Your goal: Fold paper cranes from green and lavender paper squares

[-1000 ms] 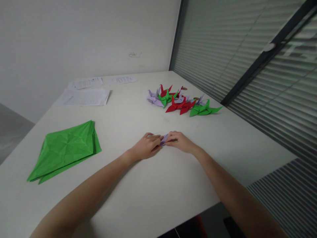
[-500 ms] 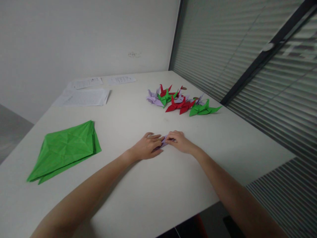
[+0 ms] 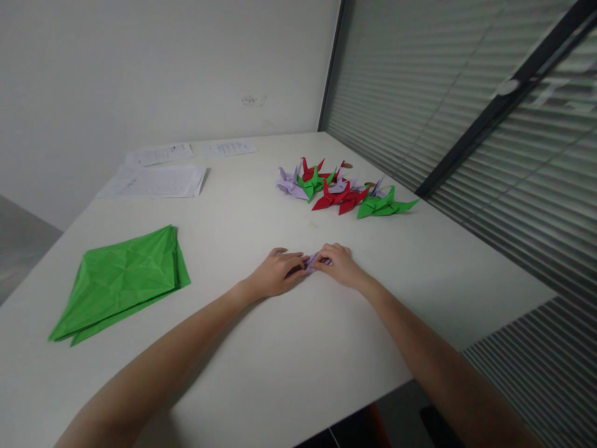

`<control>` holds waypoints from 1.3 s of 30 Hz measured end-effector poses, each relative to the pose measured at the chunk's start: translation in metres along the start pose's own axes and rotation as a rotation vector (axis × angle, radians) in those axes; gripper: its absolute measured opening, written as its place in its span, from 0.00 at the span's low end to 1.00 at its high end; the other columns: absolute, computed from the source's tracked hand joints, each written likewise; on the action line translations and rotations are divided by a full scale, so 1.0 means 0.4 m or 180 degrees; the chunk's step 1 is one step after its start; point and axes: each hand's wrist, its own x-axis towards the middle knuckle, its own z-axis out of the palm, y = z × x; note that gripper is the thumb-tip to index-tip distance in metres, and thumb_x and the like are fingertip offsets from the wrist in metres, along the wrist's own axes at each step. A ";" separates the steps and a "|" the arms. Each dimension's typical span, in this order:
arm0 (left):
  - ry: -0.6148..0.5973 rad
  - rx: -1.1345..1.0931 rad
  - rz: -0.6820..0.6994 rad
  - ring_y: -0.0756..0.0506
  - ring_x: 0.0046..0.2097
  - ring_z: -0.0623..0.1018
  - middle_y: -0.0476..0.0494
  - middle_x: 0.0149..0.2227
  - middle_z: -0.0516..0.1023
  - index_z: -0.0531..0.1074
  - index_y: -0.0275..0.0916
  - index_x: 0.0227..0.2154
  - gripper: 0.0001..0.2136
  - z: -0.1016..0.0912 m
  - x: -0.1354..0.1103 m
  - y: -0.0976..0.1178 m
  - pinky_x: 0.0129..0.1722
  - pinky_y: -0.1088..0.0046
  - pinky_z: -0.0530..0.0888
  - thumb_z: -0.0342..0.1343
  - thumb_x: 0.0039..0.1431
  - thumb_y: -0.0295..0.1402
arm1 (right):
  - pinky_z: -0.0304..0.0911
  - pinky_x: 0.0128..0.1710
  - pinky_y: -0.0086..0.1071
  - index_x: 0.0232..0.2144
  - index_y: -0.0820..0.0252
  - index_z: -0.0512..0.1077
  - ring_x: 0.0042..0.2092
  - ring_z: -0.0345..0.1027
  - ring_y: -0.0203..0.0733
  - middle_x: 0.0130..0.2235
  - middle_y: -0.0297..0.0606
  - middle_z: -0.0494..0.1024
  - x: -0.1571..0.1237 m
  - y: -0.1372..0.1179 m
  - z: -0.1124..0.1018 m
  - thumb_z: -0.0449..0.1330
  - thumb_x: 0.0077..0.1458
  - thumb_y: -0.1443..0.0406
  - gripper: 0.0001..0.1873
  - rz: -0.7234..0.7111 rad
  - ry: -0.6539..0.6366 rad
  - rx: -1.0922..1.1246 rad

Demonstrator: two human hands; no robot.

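Observation:
A small piece of folded purple paper [image 3: 311, 262] lies on the white table between my two hands, mostly covered by fingers. My left hand [image 3: 280, 272] rests on the table with its thumb and fingertips closed at the paper's left end. From the other side my right hand [image 3: 338, 264] pinches the paper, fingers curled. Beyond the hands sits a cluster of folded paper cranes: purple [image 3: 291, 185], red [image 3: 332, 198] and green [image 3: 386, 204] ones.
Large crumpled green paper sheets [image 3: 124, 277] lie stacked at the left. Printed white pages [image 3: 158, 182] are spread toward the back left. The white table [image 3: 261, 373] meets a wall behind and a window with blinds [image 3: 466, 124] along the right.
My left thumb has moved in from lying stretched out to close at the paper. The right fingers have shifted slightly on the paper.

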 end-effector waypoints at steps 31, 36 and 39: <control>0.0245 -0.0040 -0.0513 0.43 0.54 0.75 0.46 0.51 0.78 0.71 0.41 0.28 0.04 0.021 0.016 0.014 0.58 0.52 0.64 0.55 0.58 0.31 | 0.58 0.44 0.40 0.25 0.56 0.76 0.40 0.65 0.44 0.35 0.37 0.74 0.006 0.009 0.002 0.65 0.52 0.60 0.08 0.0104 0.0094 0.0230; 0.0015 -0.0177 -0.0302 0.42 0.57 0.73 0.45 0.53 0.77 0.71 0.41 0.30 0.05 0.006 0.013 -0.011 0.57 0.54 0.64 0.54 0.60 0.35 | 0.58 0.43 0.39 0.24 0.56 0.76 0.39 0.65 0.44 0.34 0.37 0.74 0.007 0.008 0.001 0.65 0.52 0.59 0.09 0.0053 0.0102 0.0215; -0.0042 -0.0173 -0.0238 0.42 0.57 0.73 0.47 0.54 0.76 0.71 0.41 0.30 0.06 0.004 0.010 -0.022 0.57 0.54 0.64 0.54 0.60 0.35 | 0.58 0.42 0.38 0.24 0.55 0.76 0.39 0.65 0.43 0.34 0.37 0.74 0.006 0.008 0.001 0.65 0.52 0.58 0.09 0.0025 0.0132 0.0212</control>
